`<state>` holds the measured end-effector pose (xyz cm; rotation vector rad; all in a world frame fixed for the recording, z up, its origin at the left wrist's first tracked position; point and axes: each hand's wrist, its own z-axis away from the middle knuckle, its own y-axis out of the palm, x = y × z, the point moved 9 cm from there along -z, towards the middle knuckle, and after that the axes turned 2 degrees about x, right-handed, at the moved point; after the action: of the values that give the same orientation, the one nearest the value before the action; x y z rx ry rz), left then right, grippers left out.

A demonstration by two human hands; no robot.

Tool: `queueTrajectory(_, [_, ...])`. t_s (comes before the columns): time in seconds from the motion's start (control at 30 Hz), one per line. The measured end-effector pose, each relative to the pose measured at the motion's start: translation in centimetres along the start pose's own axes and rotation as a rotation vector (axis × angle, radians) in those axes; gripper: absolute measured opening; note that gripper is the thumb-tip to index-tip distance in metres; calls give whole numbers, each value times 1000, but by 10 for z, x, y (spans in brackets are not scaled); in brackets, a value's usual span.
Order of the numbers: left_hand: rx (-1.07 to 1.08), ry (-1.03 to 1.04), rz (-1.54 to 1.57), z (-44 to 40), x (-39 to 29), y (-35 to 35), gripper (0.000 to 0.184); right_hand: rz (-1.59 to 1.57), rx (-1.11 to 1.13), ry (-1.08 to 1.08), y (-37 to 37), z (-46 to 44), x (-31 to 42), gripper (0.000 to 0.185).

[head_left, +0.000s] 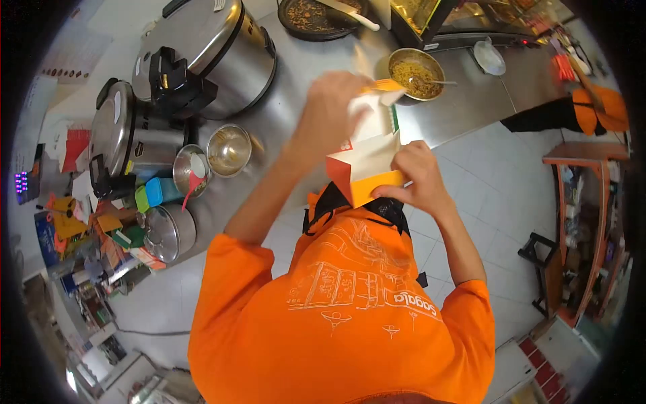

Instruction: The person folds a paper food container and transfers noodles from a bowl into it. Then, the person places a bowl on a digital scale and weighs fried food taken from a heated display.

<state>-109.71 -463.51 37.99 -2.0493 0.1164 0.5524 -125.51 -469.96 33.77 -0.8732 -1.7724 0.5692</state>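
Observation:
An open cardboard takeaway box [373,156], white inside with orange, red and green outside panels, is held in front of my body, close to the steel counter's edge. My right hand [420,178] grips its near right side, with the thumb low on the orange panel and the fingers over the rim. At the raised far flap is my left hand [331,111], slightly blurred, its fingers bent against the cardboard. Beyond the box, a steel bowl [417,71] of yellowish chopped food with a spoon in it stands on the counter.
Two large steel cookers [202,50] stand at the left, beside small metal bowls [229,149], a blue container [161,191] and a lidded pot [169,232]. A dark pan [316,19] with a white-handled knife lies at the back. Shelving [592,222] and a black stool [538,249] are at right.

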Motion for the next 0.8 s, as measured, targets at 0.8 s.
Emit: queueTrajectory(0.8, [-369, -585, 524, 67, -72, 67, 56, -915, 498, -165, -86, -3, -174, 43])
